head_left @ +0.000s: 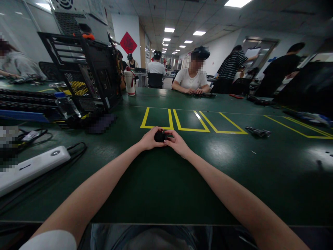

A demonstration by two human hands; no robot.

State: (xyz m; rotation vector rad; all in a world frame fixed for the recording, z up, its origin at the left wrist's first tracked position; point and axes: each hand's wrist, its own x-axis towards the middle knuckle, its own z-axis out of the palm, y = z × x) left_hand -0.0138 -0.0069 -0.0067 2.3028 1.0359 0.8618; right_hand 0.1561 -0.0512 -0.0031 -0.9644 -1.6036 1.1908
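Both my hands meet over the middle of the dark green table (166, 180), just in front of the yellow tape outlines. Between them is a small black round part (159, 136); its exact kind does not show. My left hand (150, 139) curls around its left side, thumb below. From the right, my right hand (177, 143) pinches its edge with thumb and fingers. The part's underside and some fingertips are hidden.
A black computer case (88, 69) stands at the left, with a water bottle (66, 104) and white power strip (39, 166) nearer. A paper cup (129, 82) is behind. Metal pieces (258, 132) lie right. Across the table sits a person (192, 78) handling a dark object.
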